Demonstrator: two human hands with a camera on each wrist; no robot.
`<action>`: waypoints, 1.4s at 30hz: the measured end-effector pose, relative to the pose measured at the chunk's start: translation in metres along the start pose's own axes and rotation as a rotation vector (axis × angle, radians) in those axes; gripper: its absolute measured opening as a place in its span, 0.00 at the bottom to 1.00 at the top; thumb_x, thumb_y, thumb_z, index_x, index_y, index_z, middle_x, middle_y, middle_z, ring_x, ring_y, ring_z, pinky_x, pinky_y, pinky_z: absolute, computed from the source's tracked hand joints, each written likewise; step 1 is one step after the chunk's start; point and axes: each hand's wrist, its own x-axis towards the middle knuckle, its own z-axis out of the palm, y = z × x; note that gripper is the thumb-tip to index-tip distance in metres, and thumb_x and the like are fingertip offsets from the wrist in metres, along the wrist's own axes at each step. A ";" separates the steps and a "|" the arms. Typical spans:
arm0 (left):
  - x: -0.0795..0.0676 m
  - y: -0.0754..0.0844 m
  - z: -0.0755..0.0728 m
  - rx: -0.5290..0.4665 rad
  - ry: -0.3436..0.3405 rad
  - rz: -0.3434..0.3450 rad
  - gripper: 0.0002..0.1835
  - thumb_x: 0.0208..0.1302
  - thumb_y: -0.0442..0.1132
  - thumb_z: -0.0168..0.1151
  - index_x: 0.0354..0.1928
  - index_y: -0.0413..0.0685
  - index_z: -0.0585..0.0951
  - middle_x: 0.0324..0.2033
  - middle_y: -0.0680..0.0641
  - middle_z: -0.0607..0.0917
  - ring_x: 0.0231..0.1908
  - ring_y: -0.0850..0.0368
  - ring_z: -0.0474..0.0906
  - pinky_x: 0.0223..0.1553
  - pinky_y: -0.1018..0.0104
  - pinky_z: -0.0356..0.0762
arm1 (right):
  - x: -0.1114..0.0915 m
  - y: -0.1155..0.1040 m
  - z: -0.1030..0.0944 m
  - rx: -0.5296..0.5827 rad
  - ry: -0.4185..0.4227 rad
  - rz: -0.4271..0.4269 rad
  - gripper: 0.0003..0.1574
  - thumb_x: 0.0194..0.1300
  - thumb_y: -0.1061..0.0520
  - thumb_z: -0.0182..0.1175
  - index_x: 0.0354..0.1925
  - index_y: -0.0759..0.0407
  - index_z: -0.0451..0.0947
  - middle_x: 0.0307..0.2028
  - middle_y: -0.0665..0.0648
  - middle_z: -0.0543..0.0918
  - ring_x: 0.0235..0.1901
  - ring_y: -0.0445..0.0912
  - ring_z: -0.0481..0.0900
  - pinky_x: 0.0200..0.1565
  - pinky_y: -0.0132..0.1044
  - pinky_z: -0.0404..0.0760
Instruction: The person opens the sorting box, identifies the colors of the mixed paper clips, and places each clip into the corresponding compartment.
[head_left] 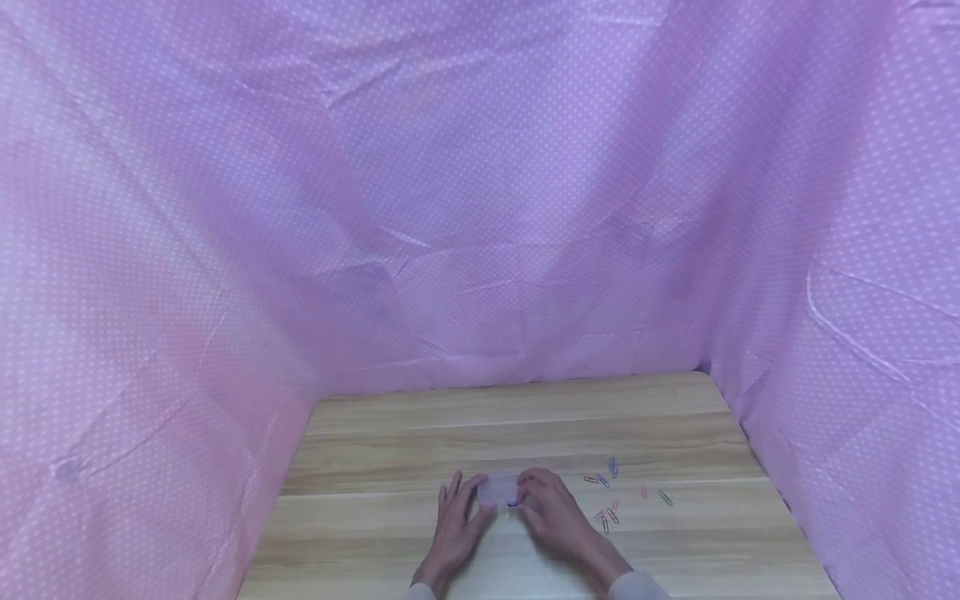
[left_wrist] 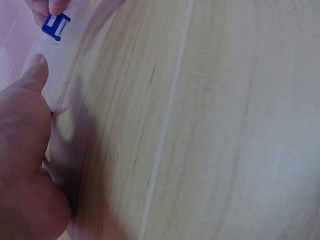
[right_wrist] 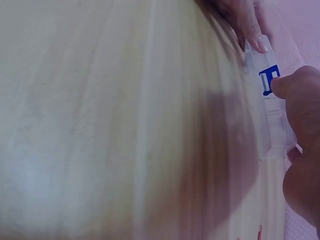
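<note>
A small clear plastic box (head_left: 497, 489) with a blue latch (right_wrist: 269, 80) on its near side stands on the wooden table between both hands. My left hand (head_left: 456, 523) holds its left end, thumb on the near side and fingers toward the far side. From the right, my right hand (head_left: 553, 510) grips the other end, its thumb right at the blue latch. In the left wrist view, the left thumb (left_wrist: 36, 72) lies along the box wall. The right fingers behind the box are mostly hidden, and I cannot tell what the box contains.
Several coloured paper clips lie loose right of my right hand, among them blue ones (head_left: 613, 467), a green one (head_left: 665, 497) and a pink one (head_left: 643, 492). Pink dotted cloth (head_left: 480, 317) walls in the wooden table (head_left: 360, 467) at the back and sides.
</note>
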 end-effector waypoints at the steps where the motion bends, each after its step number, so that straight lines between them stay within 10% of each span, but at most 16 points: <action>1: 0.000 0.000 0.000 0.005 -0.004 0.007 0.28 0.81 0.56 0.67 0.77 0.60 0.79 0.81 0.34 0.76 0.88 0.19 0.48 0.86 0.12 0.30 | -0.002 0.000 0.001 -0.009 0.005 -0.006 0.06 0.70 0.61 0.74 0.41 0.49 0.88 0.62 0.54 0.88 0.69 0.55 0.83 0.77 0.65 0.80; 23: -0.001 -0.009 0.007 0.130 0.060 0.150 0.35 0.75 0.51 0.73 0.80 0.54 0.76 0.77 0.37 0.82 0.85 0.19 0.59 0.85 0.13 0.42 | -0.019 0.020 0.019 -0.222 0.216 -0.253 0.13 0.59 0.57 0.82 0.41 0.47 0.89 0.56 0.54 0.91 0.64 0.54 0.85 0.74 0.58 0.80; 42: 0.001 -0.010 0.006 0.119 -0.001 0.057 0.38 0.73 0.50 0.74 0.82 0.60 0.74 0.81 0.40 0.79 0.89 0.26 0.55 0.91 0.22 0.37 | -0.026 0.033 -0.005 -0.214 0.089 -0.007 0.35 0.70 0.47 0.77 0.70 0.55 0.83 0.77 0.63 0.81 0.77 0.65 0.77 0.80 0.70 0.77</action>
